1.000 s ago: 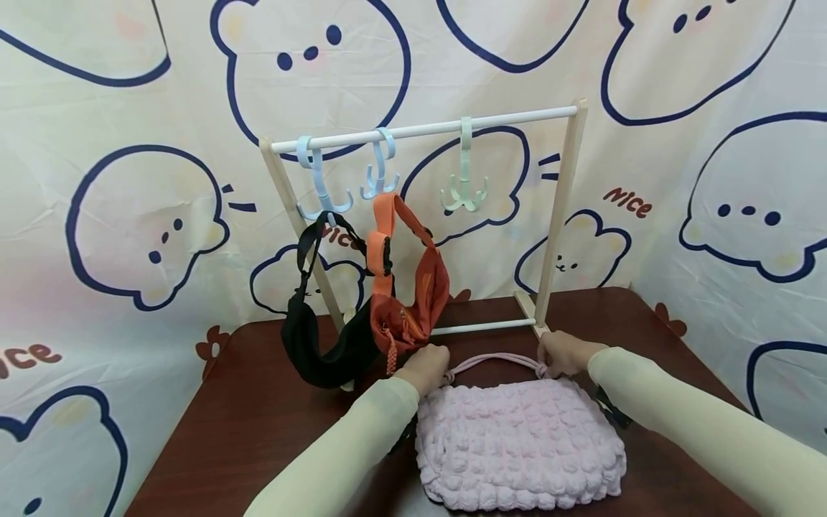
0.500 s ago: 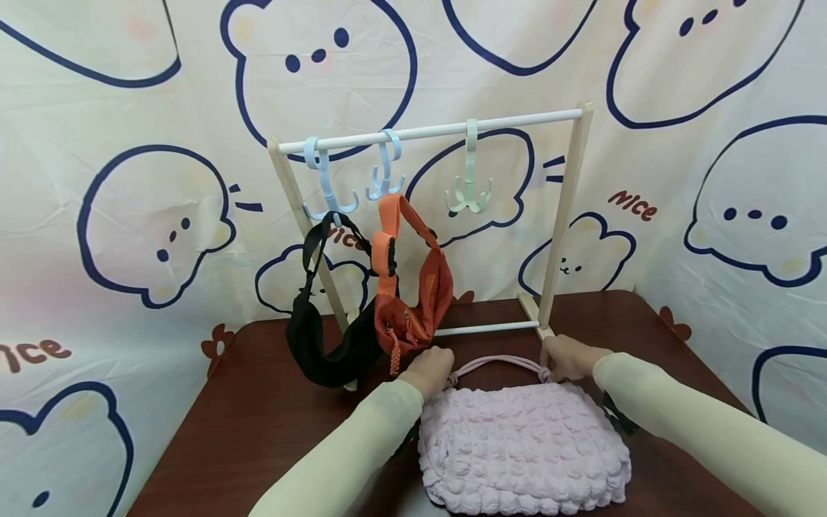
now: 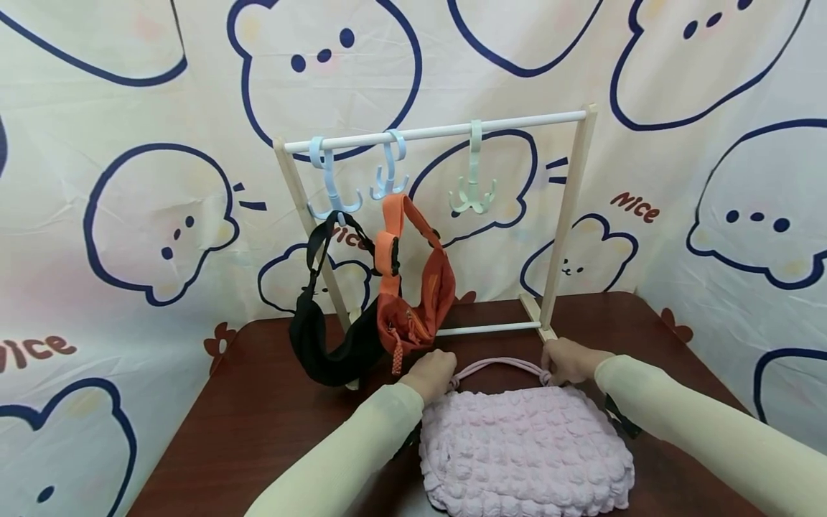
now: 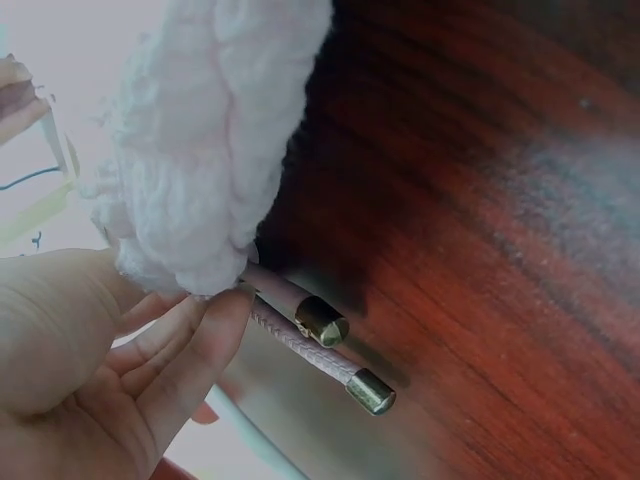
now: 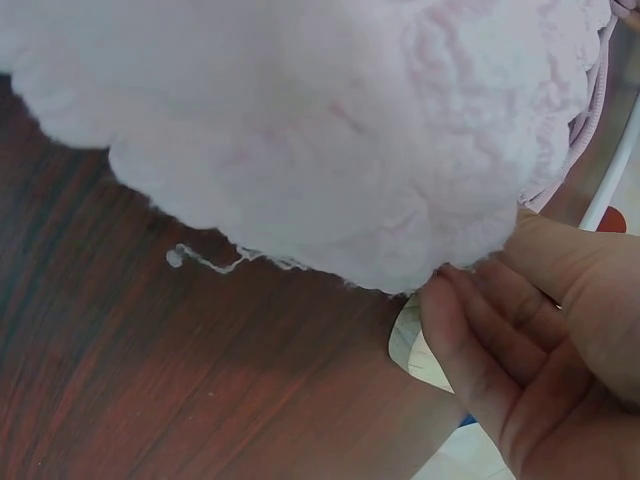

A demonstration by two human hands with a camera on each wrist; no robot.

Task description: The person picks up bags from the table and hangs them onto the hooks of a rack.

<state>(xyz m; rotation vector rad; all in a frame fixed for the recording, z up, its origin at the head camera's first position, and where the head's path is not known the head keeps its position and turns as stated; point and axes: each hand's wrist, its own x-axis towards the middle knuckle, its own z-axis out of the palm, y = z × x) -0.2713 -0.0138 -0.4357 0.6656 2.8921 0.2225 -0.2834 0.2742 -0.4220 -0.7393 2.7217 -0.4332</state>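
Note:
A pale pink, puffy quilted handbag [image 3: 526, 452] lies on the table in front of the rack, its thin cord handle [image 3: 497, 362] arching up at the back. My left hand [image 3: 431, 375] pinches its upper left corner, beside the handle's knot. At the upper right corner, my right hand [image 3: 570, 360] pinches the bag in the same manner. In the left wrist view, two cord ends with metal caps [image 4: 370, 392] stick out beyond the fingers. A loose thread [image 5: 215, 265] hangs from the bag's edge in the right wrist view.
Behind the bag stands a rack with a white rail [image 3: 439, 132]. Blue hooks [image 3: 334, 194] hang at its left, a green hook [image 3: 474, 179] right of middle. A black bag [image 3: 332, 352] and an orange waist bag [image 3: 413, 309] hang at left, near my left hand.
The head view has shifted slightly, so the scene sits a little further right and lower. Both hands keep their hold on the pink handbag, which otherwise looks almost still.

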